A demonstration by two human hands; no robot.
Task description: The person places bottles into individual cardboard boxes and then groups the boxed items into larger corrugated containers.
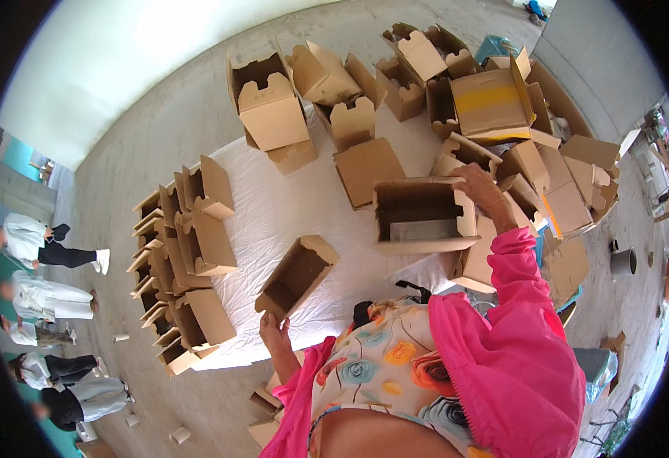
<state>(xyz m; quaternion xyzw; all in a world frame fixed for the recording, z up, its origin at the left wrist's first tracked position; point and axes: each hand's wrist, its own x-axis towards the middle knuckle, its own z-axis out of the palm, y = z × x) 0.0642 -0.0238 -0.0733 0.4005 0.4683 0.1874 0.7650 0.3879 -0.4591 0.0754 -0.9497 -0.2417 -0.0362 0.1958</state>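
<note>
My right hand [481, 189] grips the right end of an open cardboard box [422, 204], whose inside faces up and shows a lighter grey-brown panel at the bottom. With its fingers at the near end, my left hand [275, 334] holds a smaller open cardboard box [298, 276], tilted over the white-covered table [266, 198]. Both boxes look bare of goods inside. Just beyond the right-hand box, a flat-sided brown carton [369, 172] rests on the white cover.
Stacked open boxes [189, 244] line the table's left side. More boxes [269, 107] stand along the far edge. A large heap of cartons [495, 99] fills the right. Several people [52, 298] are at the far left. A grey bucket [623, 262] stands on the floor at right.
</note>
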